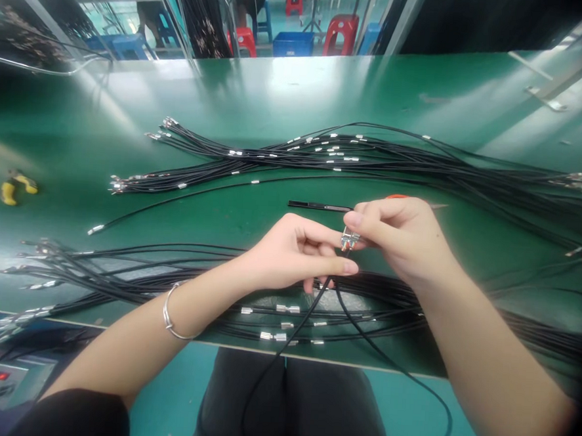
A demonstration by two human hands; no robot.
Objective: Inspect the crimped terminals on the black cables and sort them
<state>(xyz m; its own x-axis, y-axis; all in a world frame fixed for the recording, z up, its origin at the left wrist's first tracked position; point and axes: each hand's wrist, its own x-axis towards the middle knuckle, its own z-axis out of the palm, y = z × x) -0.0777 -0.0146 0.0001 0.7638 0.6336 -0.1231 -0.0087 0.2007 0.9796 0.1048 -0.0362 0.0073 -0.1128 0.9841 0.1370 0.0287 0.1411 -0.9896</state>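
Between my two hands, over the near part of the green table, is a small metal connector with two side-by-side parts. My right hand pinches it from above between thumb and fingers. My left hand, with a bracelet on the wrist, holds it from the left, its index finger against the connector and its thumb just below. Two black cable lengths hang from beneath the connector and loop down over the lap. Behind my hands lie black-handled tweezers, partly hidden by my right hand.
Bundles of black cables with silver sleeves lie across the green table, behind and beneath my hands. Yellow-handled pliers rest at the left. A control box is below the table edge. Stools and a blue bin stand beyond.
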